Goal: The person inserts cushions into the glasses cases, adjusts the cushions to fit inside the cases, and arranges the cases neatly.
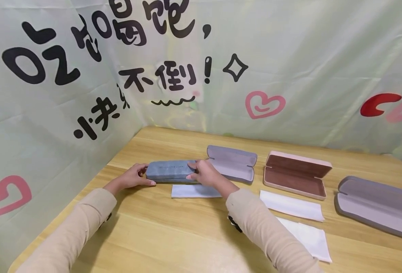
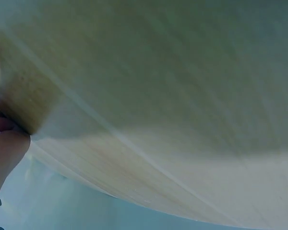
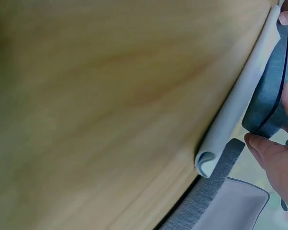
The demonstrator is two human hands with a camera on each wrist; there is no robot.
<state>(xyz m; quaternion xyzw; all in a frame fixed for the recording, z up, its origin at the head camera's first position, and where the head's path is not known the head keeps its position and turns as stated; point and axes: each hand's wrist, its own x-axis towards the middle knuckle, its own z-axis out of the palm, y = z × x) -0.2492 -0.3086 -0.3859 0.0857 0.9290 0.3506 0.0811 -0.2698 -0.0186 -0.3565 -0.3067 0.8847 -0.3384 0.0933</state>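
Observation:
A closed blue glasses case (image 1: 168,170) lies lengthwise on the table at the left, its lid down. My left hand (image 1: 132,177) grips its left end, thumb at the front lower edge. At the other end my right hand (image 1: 206,174) holds the case, with fingers over the top and side. The right wrist view shows the dark seam of the case (image 3: 266,98), with fingers of the right hand (image 3: 278,163) at its near end. Only part of the left hand (image 2: 7,153) appears at the edge of the left wrist view. A folded pale blue cloth (image 1: 192,191) lies just in front of the case.
Three opened glasses cases stand to the right: a greyish-purple one (image 1: 233,163), a pink one with brown lining (image 1: 294,178) and a grey one (image 1: 375,204). White folded cloths (image 1: 291,204) lie before them, partly under the right forearm. Printed fabric (image 1: 306,76) hangs behind the table.

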